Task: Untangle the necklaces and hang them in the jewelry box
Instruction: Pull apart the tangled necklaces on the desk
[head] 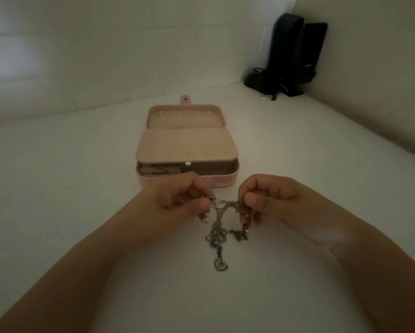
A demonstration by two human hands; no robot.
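A tangled clump of thin metal necklaces (222,219) hangs between my two hands just above the white table. My left hand (182,198) pinches the left end of the tangle, and my right hand (266,198) pinches the right end. Loops of chain droop down, and a heart-shaped pendant (220,265) lies at the bottom. Behind my hands stands the pink jewelry box (187,145), open. Its lid lies back and shows a row of small hooks (185,113). A beige flap covers most of the lower tray.
The white table (81,176) meets walls at the back and right. Two black speakers (290,54) with cables stand in the far right corner. A small ring-like item (159,171) lies in the box's front left compartment.
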